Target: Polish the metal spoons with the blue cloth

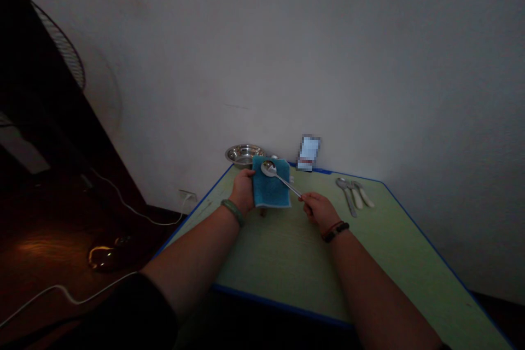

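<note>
My left hand (243, 190) is closed on a blue cloth (269, 190) and holds it up over the far part of the green table (287, 262). My right hand (319, 209) pinches the handle of a metal spoon (279, 176). The spoon's bowl rests against the top of the cloth. A green bangle circles my left wrist and dark bands circle my right wrist.
A metal bowl (245, 154) stands at the table's far left corner by the wall. A blurred card or phone (308, 152) leans against the wall. Three spoons (355, 193) lie on the table to the right. White cables and a fan are on the floor at left.
</note>
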Demonstrator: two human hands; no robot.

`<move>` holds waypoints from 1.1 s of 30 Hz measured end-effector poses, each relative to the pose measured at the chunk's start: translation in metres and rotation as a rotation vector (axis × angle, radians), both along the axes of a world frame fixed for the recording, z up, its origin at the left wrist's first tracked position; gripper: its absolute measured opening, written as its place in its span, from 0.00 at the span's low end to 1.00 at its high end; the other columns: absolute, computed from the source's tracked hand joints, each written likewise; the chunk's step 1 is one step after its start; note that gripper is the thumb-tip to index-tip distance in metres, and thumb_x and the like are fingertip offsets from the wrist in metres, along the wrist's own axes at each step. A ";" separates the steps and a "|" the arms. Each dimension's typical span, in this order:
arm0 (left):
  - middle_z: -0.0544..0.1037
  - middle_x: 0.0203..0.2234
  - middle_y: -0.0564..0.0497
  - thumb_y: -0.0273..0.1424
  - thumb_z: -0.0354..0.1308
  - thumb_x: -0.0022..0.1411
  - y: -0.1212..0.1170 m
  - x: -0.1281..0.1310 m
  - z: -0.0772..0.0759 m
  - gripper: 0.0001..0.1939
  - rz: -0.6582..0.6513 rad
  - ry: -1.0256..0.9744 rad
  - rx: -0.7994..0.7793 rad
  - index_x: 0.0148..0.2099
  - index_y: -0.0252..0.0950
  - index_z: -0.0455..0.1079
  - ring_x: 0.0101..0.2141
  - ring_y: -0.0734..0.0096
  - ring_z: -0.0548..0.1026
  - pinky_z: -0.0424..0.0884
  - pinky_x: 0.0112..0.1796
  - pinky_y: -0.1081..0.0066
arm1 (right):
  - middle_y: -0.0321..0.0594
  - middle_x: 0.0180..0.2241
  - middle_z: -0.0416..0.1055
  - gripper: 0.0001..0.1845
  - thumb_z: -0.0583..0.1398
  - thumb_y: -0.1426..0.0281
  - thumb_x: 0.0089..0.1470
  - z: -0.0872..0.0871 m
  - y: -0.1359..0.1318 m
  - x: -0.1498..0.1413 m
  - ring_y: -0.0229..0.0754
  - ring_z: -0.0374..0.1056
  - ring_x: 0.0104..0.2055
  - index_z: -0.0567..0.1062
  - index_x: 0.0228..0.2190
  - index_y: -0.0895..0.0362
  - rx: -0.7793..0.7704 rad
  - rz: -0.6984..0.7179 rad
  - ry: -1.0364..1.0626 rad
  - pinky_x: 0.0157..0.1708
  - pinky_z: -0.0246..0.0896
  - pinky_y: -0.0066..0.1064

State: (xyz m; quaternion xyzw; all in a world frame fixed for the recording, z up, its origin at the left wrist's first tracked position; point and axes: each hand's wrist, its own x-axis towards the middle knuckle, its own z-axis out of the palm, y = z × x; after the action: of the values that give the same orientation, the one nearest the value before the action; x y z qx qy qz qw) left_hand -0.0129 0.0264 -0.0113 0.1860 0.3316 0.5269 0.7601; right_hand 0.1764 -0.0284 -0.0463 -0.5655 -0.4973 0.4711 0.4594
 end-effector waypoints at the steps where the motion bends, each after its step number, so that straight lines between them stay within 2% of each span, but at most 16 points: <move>1: 0.78 0.24 0.42 0.32 0.47 0.44 0.001 -0.001 0.000 0.24 0.012 -0.007 0.009 0.44 0.27 0.69 0.28 0.50 0.76 0.71 0.36 0.51 | 0.26 0.10 0.54 0.13 0.55 0.60 0.42 0.000 0.000 0.000 0.28 0.46 0.11 0.68 0.24 0.58 -0.006 0.010 -0.008 0.12 0.37 0.24; 5: 0.78 0.25 0.42 0.32 0.48 0.43 0.000 -0.002 0.000 0.25 0.030 -0.042 0.021 0.44 0.28 0.68 0.29 0.49 0.76 0.70 0.37 0.50 | 0.26 0.10 0.54 0.13 0.54 0.61 0.43 -0.001 0.000 0.000 0.28 0.46 0.11 0.68 0.24 0.58 -0.008 0.037 -0.050 0.13 0.37 0.24; 12: 0.78 0.27 0.42 0.30 0.48 0.39 -0.004 0.001 0.002 0.26 -0.048 -0.068 -0.012 0.44 0.28 0.68 0.32 0.48 0.76 0.70 0.37 0.49 | 0.26 0.11 0.54 0.14 0.54 0.59 0.43 -0.002 -0.001 -0.004 0.28 0.45 0.12 0.68 0.24 0.58 -0.001 0.026 -0.049 0.13 0.37 0.24; 19: 0.78 0.27 0.46 0.22 0.47 0.34 -0.012 0.004 0.003 0.28 -0.134 -0.023 0.070 0.43 0.30 0.67 0.32 0.54 0.76 0.71 0.37 0.52 | 0.26 0.11 0.54 0.14 0.53 0.59 0.44 -0.002 -0.001 -0.005 0.28 0.47 0.12 0.67 0.25 0.58 -0.003 -0.008 -0.058 0.13 0.38 0.24; 26: 0.78 0.27 0.44 0.22 0.46 0.32 -0.009 0.000 0.006 0.27 -0.060 -0.047 0.080 0.41 0.29 0.67 0.33 0.53 0.76 0.71 0.38 0.52 | 0.25 0.11 0.54 0.14 0.53 0.59 0.43 -0.002 0.000 -0.003 0.28 0.46 0.11 0.67 0.25 0.58 0.007 0.014 -0.052 0.13 0.38 0.24; 33: 0.78 0.28 0.43 0.22 0.47 0.33 -0.012 0.001 0.008 0.28 -0.081 -0.039 0.064 0.42 0.28 0.68 0.34 0.51 0.76 0.70 0.39 0.51 | 0.26 0.11 0.53 0.14 0.53 0.59 0.44 -0.004 0.001 -0.003 0.28 0.46 0.12 0.68 0.25 0.58 0.011 0.048 -0.051 0.13 0.38 0.23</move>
State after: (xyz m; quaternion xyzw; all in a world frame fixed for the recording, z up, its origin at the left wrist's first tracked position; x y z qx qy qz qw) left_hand -0.0118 0.0149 -0.0035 0.2133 0.2921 0.5094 0.7808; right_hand 0.1730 -0.0278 -0.0502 -0.5628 -0.5249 0.4646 0.4381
